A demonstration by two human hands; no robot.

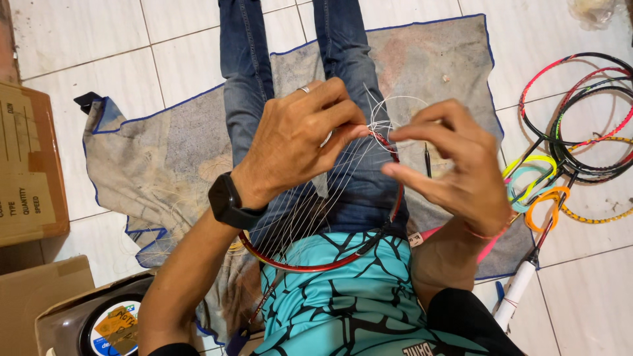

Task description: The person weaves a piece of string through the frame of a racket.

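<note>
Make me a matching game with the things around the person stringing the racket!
Things:
1. watch
2. ring
3. cardboard box
4. pile of rackets

Places:
A. on the floor at the right
B. on the left wrist
C. at the left edge, on the floor
D. on a finger of the left hand

Pairs: 1-B, 2-D, 3-C, 4-A
</note>
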